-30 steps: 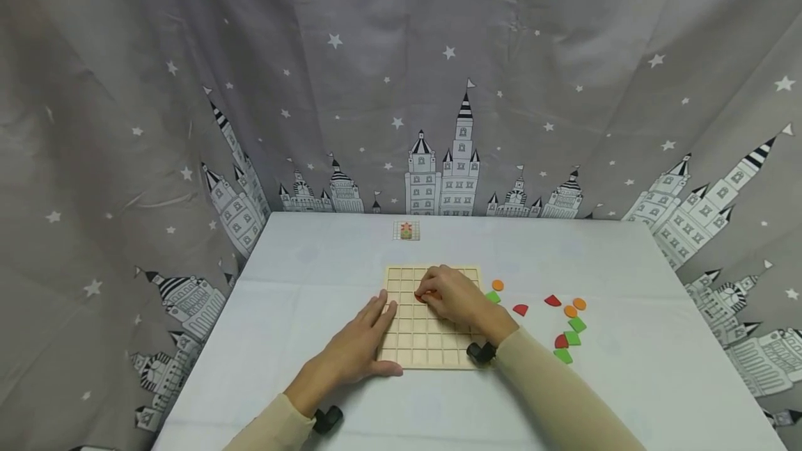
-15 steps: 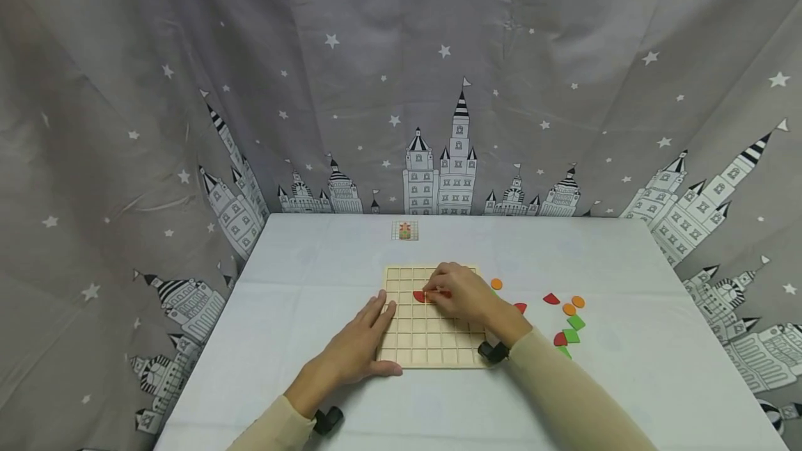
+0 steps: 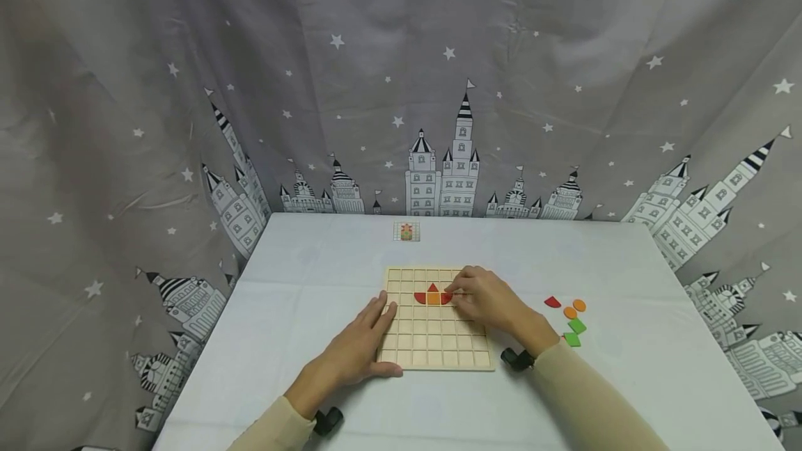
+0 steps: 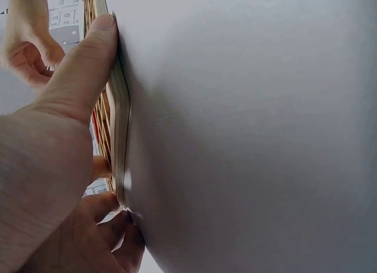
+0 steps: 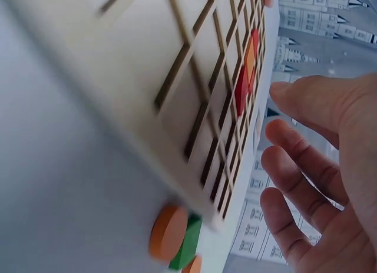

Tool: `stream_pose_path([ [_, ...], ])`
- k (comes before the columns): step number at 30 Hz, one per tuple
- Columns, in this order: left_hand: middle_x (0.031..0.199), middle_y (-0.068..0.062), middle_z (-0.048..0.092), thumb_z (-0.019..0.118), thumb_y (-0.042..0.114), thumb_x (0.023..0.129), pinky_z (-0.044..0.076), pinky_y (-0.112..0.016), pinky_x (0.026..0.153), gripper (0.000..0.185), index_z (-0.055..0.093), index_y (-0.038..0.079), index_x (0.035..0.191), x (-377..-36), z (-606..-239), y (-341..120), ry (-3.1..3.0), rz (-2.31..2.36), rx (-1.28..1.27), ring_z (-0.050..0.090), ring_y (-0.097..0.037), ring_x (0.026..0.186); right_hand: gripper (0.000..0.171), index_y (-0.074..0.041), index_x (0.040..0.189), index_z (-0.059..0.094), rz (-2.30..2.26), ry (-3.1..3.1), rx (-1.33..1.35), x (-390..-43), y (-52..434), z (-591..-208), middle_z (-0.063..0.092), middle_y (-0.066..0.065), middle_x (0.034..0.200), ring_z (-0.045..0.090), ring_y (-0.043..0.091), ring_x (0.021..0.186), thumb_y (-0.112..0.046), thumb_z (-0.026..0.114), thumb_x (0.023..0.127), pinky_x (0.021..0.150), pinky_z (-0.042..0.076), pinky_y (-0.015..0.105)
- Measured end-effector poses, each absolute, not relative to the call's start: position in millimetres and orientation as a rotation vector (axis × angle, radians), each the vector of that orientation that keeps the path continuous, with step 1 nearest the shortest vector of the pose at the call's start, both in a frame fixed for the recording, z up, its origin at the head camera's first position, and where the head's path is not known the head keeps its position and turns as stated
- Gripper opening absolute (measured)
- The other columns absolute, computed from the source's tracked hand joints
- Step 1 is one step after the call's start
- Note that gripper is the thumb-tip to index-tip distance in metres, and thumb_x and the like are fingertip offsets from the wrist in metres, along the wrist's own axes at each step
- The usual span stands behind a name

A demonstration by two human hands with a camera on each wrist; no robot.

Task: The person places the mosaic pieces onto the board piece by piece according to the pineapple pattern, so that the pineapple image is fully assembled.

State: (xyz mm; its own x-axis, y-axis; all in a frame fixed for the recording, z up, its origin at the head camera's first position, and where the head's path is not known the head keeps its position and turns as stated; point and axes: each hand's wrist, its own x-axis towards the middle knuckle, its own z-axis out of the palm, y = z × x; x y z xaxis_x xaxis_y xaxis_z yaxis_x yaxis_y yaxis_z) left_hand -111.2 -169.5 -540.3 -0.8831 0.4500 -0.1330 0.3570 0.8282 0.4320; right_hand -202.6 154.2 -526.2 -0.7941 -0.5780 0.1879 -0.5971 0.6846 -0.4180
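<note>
A wooden grid board point(image 3: 438, 360) lies on the white table. My left hand point(image 3: 357, 343) rests at its left side, fingers spread along that edge and thumb at the near corner; the left wrist view shows the thumb point(image 4: 88, 61) lying straight along the rim. Set into the grid are an orange square point(image 3: 433, 298), a red triangle point(image 3: 432, 288) just beyond it, and red quarter-round pieces point(image 3: 420, 298) on either side. My right hand point(image 3: 491, 301) hovers over the board's right part, fingertips beside the right red piece point(image 5: 241, 91). Its fingers point(image 5: 288, 170) are loosely bent, nothing between them.
To the right of the board lie a red quarter-round piece point(image 3: 552, 302), orange discs point(image 3: 569, 312) and green pieces point(image 3: 577, 326). More orange point(image 5: 168, 233) and green point(image 5: 185, 243) pieces sit by its edge in the right wrist view. A small patterned card point(image 3: 406, 231) lies behind.
My right hand has moved rightward across the board, from the left red piece past the orange square to the right red piece, uncovering the row. The left hand has stayed in place.
</note>
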Motion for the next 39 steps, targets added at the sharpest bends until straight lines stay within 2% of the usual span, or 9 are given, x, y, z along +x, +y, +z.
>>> stream_pose_path([
  [6,0.195,-0.026,0.018,0.099,0.062,0.087,0.039,-0.063,0.142,0.13,0.034,0.001,0.182,-110,-540,-169,2.79,0.588,0.614,0.026,-0.047,0.181,0.021,-0.014,0.128,0.09,0.729,-2.919,0.903,-196,176,-526,0.082,0.003,0.127,0.077,0.026,0.121,-0.02,0.084,0.108,0.112,0.066,0.054],
  [11,0.195,-0.026,0.018,0.099,0.06,0.087,0.04,-0.064,0.141,0.129,0.035,0.0,0.182,-109,-539,-168,2.787,0.603,0.62,0.026,-0.048,0.181,0.023,-0.017,0.13,0.089,0.73,-2.961,0.824,-192,193,-528,0.081,0.002,0.129,0.075,0.026,0.124,-0.02,0.086,0.107,0.114,0.066,0.054],
  [17,0.195,-0.026,0.017,0.099,0.06,0.087,0.04,-0.064,0.141,0.13,0.034,0.001,0.182,-109,-539,-168,2.782,0.606,0.62,0.026,-0.048,0.181,0.031,-0.019,0.133,0.088,0.732,-2.999,0.751,-190,211,-531,0.078,0.001,0.13,0.071,0.024,0.121,-0.02,0.092,0.102,0.111,0.066,0.053],
  [24,0.195,-0.026,0.017,0.099,0.06,0.087,0.039,-0.064,0.141,0.129,0.034,0.001,0.182,-109,-539,-168,2.784,0.613,0.617,0.025,-0.047,0.181,0.033,-0.016,0.132,0.088,0.737,-2.968,0.737,-187,231,-537,0.077,0.004,0.13,0.069,0.023,0.112,-0.022,0.095,0.1,0.096,0.065,0.045],
  [31,0.195,-0.025,0.017,0.099,0.061,0.086,0.039,-0.064,0.141,0.13,0.034,0.001,0.182,-109,-539,-168,2.785,0.616,0.605,0.025,-0.047,0.182,0.038,-0.019,0.137,0.087,0.727,-3.03,0.652,-185,246,-539,0.075,0.004,0.132,0.071,0.025,0.119,-0.027,0.094,0.101,0.106,0.066,0.053],
  [39,0.195,-0.024,0.017,0.099,0.062,0.087,0.039,-0.064,0.142,0.13,0.034,0.002,0.182,-110,-539,-169,2.78,0.615,0.602,0.024,-0.046,0.182,0.037,-0.02,0.135,0.088,0.706,-3.073,0.609,-186,258,-541,0.076,0.003,0.129,0.068,0.021,0.114,-0.026,0.095,0.099,0.098,0.065,0.044],
])
